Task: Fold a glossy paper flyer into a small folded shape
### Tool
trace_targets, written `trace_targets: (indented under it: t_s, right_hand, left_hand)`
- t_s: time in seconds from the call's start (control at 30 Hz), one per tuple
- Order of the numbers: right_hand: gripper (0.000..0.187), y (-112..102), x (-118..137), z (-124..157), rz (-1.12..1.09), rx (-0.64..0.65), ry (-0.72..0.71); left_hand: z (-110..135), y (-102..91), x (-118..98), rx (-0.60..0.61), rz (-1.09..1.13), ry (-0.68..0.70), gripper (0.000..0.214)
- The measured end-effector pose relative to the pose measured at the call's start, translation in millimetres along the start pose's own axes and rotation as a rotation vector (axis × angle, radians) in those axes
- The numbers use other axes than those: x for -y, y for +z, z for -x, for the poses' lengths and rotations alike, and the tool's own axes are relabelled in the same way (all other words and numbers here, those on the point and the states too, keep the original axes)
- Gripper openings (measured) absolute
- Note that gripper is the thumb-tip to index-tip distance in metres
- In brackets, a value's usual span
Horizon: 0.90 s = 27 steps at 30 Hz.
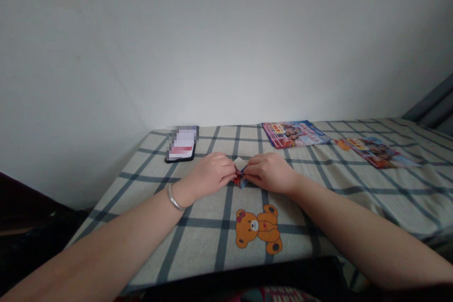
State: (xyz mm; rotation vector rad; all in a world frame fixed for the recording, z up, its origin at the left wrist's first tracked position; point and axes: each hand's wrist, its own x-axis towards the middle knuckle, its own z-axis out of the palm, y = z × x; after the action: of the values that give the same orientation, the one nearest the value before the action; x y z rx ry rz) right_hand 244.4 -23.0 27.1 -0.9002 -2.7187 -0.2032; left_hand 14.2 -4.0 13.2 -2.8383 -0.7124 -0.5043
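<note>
A small piece of folded paper [240, 182], printed in red and blue with a pale part at its top, lies between my hands on the checked cloth. My left hand [214, 173], with a silver bangle on its wrist, pinches the paper's left side. From the other side, the fingers of my right hand [269, 171] are closed on its right edge. Fingertips cover much of the paper, so its full shape is hidden.
A phone [182, 144] with a lit screen lies beyond my left hand. Two colourful printed flyers, one near the wall [295, 133] and one farther right [382, 152], rest on the checked cloth [198, 236]. A white wall [226, 47] rises behind. Grey bars stand at the far right.
</note>
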Motion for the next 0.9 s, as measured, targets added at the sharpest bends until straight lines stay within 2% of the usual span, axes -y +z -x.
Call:
trace_targets:
  t_s: [0.17,0.4,0.5,0.7,0.9]
  right_hand:
    - [0.022,1,2,-2,-0.037,-0.002,0.050]
    - [0.018,2,-3,-3,-0.140,0.017,0.218]
    - [0.020,0,-5,-3,-0.147,0.033,0.269]
    - [0.023,-2,-8,-3,-0.175,0.064,0.299]
    - [0.020,-2,-11,-3,-0.262,0.011,0.367]
  left_hand:
    - [-2,-2.1,-5,-0.017,0.032,-0.071,0.021]
    - [-2,0.9,-6,-0.039,0.092,-0.135,0.032]
    - [-1,2.5,-3,-0.063,0.113,-0.143,0.030]
    - [0,0.4,-2,-0.112,-0.013,-0.217,0.018]
    - [0,1.9,-1,-0.100,0.006,-0.230,0.017]
